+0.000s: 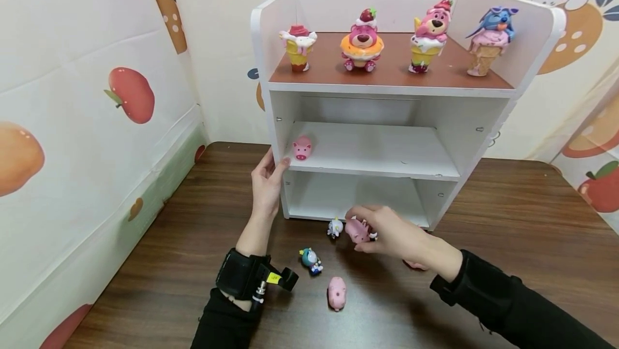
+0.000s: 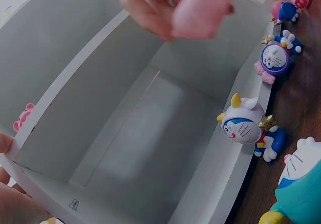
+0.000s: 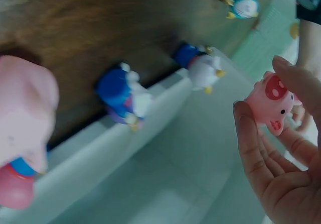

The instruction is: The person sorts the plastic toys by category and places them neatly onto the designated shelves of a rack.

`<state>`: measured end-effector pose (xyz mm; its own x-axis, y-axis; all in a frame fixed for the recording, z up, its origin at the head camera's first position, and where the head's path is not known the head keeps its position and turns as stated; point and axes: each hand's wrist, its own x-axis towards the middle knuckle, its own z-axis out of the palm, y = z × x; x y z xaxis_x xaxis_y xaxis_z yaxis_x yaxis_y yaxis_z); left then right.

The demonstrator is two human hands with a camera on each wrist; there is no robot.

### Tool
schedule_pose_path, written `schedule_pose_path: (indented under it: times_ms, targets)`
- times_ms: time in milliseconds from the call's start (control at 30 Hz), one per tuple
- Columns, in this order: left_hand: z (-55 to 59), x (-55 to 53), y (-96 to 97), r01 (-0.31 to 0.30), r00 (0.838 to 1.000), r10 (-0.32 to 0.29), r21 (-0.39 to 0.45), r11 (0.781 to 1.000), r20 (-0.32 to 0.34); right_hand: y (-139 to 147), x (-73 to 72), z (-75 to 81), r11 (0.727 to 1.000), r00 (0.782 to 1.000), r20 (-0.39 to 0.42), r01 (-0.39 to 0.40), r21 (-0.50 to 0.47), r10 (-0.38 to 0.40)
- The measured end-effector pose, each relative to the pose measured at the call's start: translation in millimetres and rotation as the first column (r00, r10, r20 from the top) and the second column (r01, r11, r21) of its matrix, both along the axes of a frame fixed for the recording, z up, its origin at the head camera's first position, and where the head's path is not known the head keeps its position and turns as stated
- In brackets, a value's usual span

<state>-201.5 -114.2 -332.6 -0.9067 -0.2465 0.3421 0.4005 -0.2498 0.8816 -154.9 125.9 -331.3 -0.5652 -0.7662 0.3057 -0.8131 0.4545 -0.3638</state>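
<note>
My left hand (image 1: 266,190) grips the left side panel of a white toy shelf (image 1: 382,150), thumb on its front edge. On the middle level, close to that thumb, stands a pink pig figurine (image 1: 302,148). In my right hand (image 1: 394,233) another pink pig figurine (image 3: 268,103) is pinched between thumb and fingers, held up in front of the bottom level. Below it in the head view, a cat figurine with a white horned hood (image 1: 335,228) lies by the shelf's base. The left wrist view also shows a purple-hooded cat figurine (image 2: 276,59) along that base.
On the brown table (image 1: 193,268) lie a teal-clad figurine (image 1: 311,261) and a pink pig (image 1: 337,293); another pink figurine (image 1: 416,265) is partly behind my right wrist. Ice-cream-style figures, including a pink bear in an orange ring (image 1: 362,42), line the top level. Patterned walls stand behind and left.
</note>
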Motion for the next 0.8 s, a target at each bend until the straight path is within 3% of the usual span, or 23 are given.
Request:
schedule_pose_path:
  times_ms: [433, 800]
  targets:
    - [-0.8, -1.2, -0.2, -0.006, 1.000, 0.006, -0.011, 1.000, 0.009, -3.9, 0.0, 51.3, 0.993, 0.992, -0.072, 0.101, -0.065, -0.106]
    - [-0.5, -2.1, 0.4, -0.013, 1.000, 0.012, 0.003, 1.000, 0.022, -12.4, -21.0, 86.7, 0.980, 0.976, -0.087, 0.197, -0.030, -0.199]
